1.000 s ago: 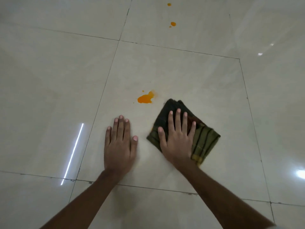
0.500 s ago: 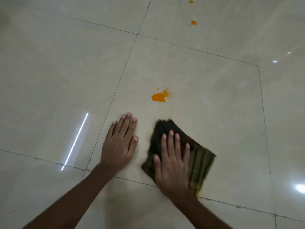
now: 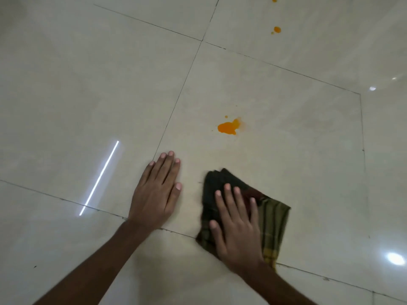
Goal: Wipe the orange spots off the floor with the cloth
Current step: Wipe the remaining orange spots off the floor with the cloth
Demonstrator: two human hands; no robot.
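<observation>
A folded dark green checked cloth lies on the pale tiled floor. My right hand presses flat on top of the cloth, fingers spread. Beside it, my left hand rests flat on the bare tile, holding nothing. A large orange spot sits on the same tile, a short way beyond the cloth and apart from it. Two smaller orange spots lie far ahead on another tile, one with a tiny droplet beside it, the other at the top edge.
Dark grout lines divide the large glossy tiles. A bright strip of reflected light shows left of my left hand, and round light reflections glare at the right.
My right hand has slid the cloth back toward me, away from the large orange spot. The view has shifted left, and my left hand has stayed planted on the tile.
</observation>
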